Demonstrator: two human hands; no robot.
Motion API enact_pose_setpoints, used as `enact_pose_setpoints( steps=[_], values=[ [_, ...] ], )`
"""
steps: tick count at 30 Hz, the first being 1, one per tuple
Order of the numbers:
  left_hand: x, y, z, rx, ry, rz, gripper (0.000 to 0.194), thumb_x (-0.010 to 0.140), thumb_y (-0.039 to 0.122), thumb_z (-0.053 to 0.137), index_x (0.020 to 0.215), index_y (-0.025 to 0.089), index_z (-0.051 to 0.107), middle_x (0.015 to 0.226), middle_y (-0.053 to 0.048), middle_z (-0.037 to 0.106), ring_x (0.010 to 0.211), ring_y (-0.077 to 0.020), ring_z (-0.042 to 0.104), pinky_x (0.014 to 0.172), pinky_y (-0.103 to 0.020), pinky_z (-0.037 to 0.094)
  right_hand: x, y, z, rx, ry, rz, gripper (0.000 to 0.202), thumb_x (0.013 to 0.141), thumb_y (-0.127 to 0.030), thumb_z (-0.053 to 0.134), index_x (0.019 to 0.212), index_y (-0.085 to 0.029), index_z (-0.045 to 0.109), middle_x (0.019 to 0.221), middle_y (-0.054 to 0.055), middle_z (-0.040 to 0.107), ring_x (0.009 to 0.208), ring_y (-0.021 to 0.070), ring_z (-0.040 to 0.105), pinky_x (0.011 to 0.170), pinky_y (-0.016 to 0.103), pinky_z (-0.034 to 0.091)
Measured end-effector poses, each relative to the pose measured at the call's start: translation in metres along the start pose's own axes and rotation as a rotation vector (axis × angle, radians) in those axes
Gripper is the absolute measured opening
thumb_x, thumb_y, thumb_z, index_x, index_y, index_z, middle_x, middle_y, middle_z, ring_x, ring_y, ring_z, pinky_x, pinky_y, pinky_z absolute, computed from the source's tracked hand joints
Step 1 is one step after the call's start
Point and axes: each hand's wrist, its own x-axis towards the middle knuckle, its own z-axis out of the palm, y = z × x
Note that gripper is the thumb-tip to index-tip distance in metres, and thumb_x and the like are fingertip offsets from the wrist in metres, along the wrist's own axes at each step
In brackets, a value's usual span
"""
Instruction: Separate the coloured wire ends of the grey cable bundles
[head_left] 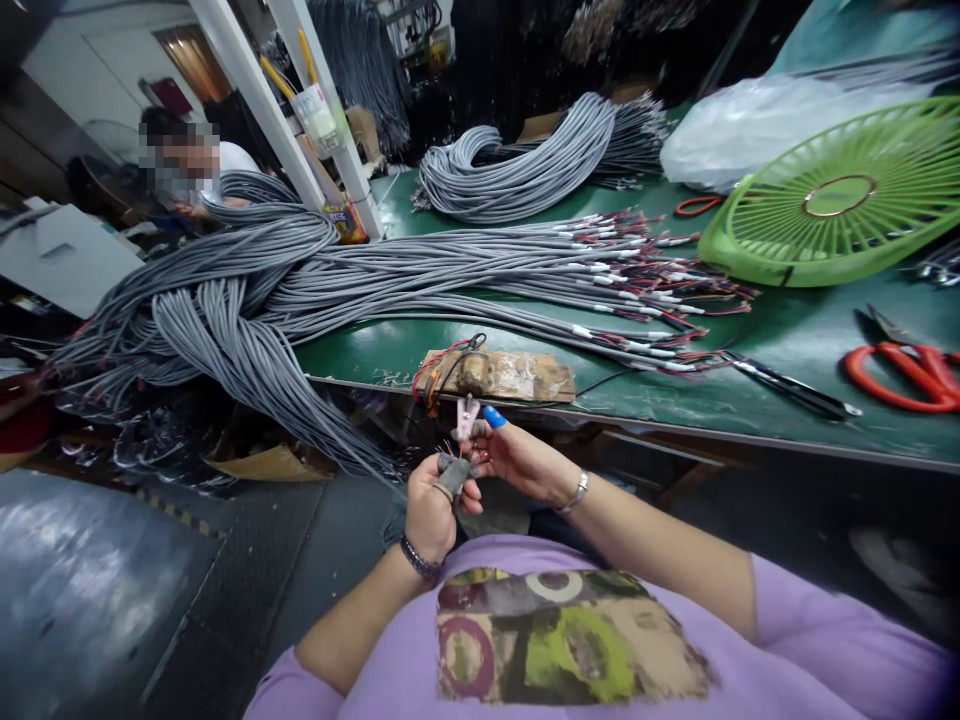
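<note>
Left hand: the thumb and fingers of the left hand (435, 500), some in grey covers, come together on thin coloured wires (448, 452) below the worktop's edge.
Right hand: the right hand (521, 462) bends in beside the same wires, one blue-tipped digit near a pale clip (468, 415); whether its fingers are clamped or apart cannot be told.
Good handling: a light pinch close to the wire ends, strands spread, would likely keep each colour readable; hard pulling could bend or tangle them.
Board: a wooden board (525, 378) lies along the front edge, the clip just before it, so knuckles have little room forward.
Worktop edge: the green worktop (802, 330) ends just beyond the hands, which work over the lap.
Left flank: grey cables (255, 350) drape over the edge, a likely snag.
Right flank: green surface shows between the board and a black-handled tool (795, 390), with orange scissors (924, 370) beyond.
</note>
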Motion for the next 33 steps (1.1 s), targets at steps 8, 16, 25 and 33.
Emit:
enact_pose_setpoints(
  steps=[8, 16, 25, 33],
  values=[
    [-0.006, -0.005, -0.005, 0.167, -0.074, 0.001, 0.027, 0.071, 0.040, 0.069, 0.069, 0.015, 0.058, 0.052, 0.000, 0.062, 0.040, -0.0099, 0.055, 0.041, -0.020, 0.042, -0.017, 0.001, -0.001, -0.463, -0.003, -0.157, 0.033, 0.062, -0.041, 0.078, 0.067, -0.013, 0.061, 0.060, -0.001, 0.058, 0.055, 0.0085, 0.047, 0.057, 0.024, 0.037],
    [-0.007, 0.001, -0.002, 0.042, 0.016, 0.043, 0.027, 0.068, 0.039, 0.071, 0.065, 0.015, 0.059, 0.050, 0.001, 0.059, 0.039, -0.0084, 0.051, 0.041, -0.020, 0.042, -0.007, 0.005, -0.008, -0.174, 0.126, -0.143, 0.029, 0.072, -0.044, 0.070, 0.068, -0.016, 0.060, 0.061, -0.001, 0.057, 0.054, 0.0093, 0.048, 0.055, 0.024, 0.041],
    [0.001, 0.010, 0.005, -0.026, 0.017, 0.047, 0.023, 0.067, 0.036, 0.071, 0.067, 0.015, 0.059, 0.049, 0.002, 0.059, 0.038, -0.0069, 0.049, 0.039, -0.017, 0.041, 0.012, -0.007, 0.006, -0.126, 0.044, -0.149, 0.041, 0.069, -0.054, 0.070, 0.073, -0.015, 0.060, 0.063, -0.001, 0.056, 0.053, 0.0080, 0.047, 0.052, 0.022, 0.039],
    [0.003, 0.011, 0.006, -0.011, 0.023, -0.001, 0.024, 0.068, 0.036, 0.069, 0.066, 0.015, 0.059, 0.049, 0.001, 0.059, 0.037, -0.0066, 0.049, 0.037, -0.017, 0.038, 0.015, 0.002, 0.003, -0.135, 0.271, -0.346, 0.041, 0.065, -0.055, 0.072, 0.068, -0.017, 0.057, 0.060, -0.003, 0.054, 0.052, 0.0083, 0.041, 0.052, 0.023, 0.035]
  ],
)
